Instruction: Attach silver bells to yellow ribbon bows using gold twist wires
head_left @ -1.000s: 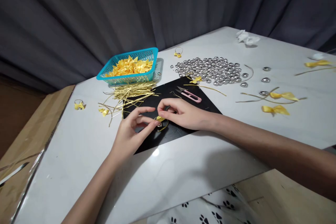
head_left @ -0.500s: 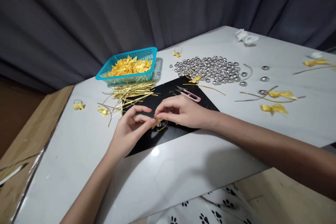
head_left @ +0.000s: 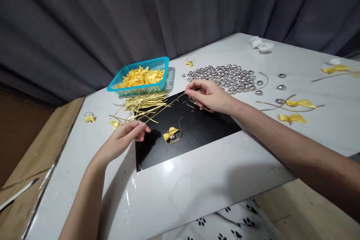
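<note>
A yellow satin bow with a silver bead and a loop of gold twist tie lies on the black mat, touched by neither hand. My right hand is closed over the mat's far edge, its thumb and forefinger pinching the end of a thin gold twist tie. The tie slants down and left to my left hand, whose curled fingers close at its other end; the exact grip there is partly hidden. Beneath my right hand, a bit of the pink thread snips shows; the rest is covered.
A pile of gold twist ties lies before a blue basket of yellow bows. Silver beads spread behind the mat. Loose yellow bows and ties lie on the right, white pieces at the back, and a bow ring at left.
Both hands have let go of the bow with the bead, which now rests on the mat. My left hand has moved left, my right hand up and right, a gold twist tie now between them.
</note>
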{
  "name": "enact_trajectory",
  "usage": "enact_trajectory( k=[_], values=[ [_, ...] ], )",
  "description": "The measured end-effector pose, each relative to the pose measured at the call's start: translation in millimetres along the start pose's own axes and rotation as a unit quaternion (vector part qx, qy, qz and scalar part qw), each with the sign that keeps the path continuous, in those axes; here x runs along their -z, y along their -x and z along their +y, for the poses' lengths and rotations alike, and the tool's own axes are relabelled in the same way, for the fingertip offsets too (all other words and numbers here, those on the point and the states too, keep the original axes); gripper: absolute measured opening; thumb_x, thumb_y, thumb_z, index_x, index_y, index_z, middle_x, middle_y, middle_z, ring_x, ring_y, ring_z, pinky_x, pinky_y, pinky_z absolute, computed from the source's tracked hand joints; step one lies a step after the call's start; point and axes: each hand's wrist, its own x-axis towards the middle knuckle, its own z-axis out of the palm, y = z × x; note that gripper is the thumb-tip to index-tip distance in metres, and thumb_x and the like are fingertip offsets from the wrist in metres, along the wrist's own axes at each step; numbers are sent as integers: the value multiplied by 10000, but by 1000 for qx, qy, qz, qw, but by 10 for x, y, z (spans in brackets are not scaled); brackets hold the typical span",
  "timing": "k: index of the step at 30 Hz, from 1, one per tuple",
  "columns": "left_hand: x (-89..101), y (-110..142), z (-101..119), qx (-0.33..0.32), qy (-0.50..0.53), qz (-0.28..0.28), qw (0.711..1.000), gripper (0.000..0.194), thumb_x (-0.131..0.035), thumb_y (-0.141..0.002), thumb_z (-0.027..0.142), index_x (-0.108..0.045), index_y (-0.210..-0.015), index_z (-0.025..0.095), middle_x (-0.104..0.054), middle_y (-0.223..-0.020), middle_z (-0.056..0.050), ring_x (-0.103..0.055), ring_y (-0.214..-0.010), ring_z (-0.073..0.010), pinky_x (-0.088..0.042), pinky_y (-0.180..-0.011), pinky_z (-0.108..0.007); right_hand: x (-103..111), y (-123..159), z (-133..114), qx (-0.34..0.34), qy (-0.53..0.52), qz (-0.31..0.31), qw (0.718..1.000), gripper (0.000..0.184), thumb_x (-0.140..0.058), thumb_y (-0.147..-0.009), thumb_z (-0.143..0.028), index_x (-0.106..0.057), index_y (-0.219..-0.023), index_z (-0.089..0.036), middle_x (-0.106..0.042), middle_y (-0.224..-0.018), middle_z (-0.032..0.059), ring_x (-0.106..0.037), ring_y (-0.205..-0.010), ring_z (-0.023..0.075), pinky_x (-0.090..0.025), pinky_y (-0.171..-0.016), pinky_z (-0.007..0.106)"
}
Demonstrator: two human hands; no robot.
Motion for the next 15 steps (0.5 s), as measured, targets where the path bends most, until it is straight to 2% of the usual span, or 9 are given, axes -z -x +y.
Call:
enact_trajectory(
  k=[4, 9, 11, 15],
  values=[
    [192, 37, -70, 36, -40, -48, 997, 363, -447, -847, 482, -670, -791, 201, -609, -689, -16, -566, -675, -153, -447, -609, -237, 133, -46, 98, -58, 10, -22, 998, 60, -492, -898, -203, -518, -849, -180, -381, -395, -95, -352, -257, 58, -267, -253, 161],
    [448, 137, -198, 100, -61, -98, 988, 350, -466, -828, 487, -705, -829, 232, -692, -783, -38, -622, -743, -184, -465, -639, -240, 190, -62, 149, -49, 11, -94, 994, 102, -534, -891, -253, -520, -827, -174, -401, -393, -87, -389, -286, 54, -312, -277, 153],
    [543, 200, -247, 113, -74, -103, 985, 349, -472, -819, 490, -717, -807, 242, -706, -794, -42, -629, -760, -192, -465, -636, -232, 160, -59, 152, -53, 34, -117, 991, 113, -553, -879, -257, -537, -822, -160, -423, -411, -79, -404, -299, 46, -319, -286, 146],
    [673, 388, -304, 139, -91, -72, 983, 357, -496, -767, 509, -723, -714, 238, -695, -706, -39, -619, -682, -192, -464, -583, -225, 73, -38, 134, -53, 63, -146, 986, 60, -561, -843, -167, -577, -819, -115, -553, -577, -33, -432, -350, 19, -363, -339, 142]
  ],
)
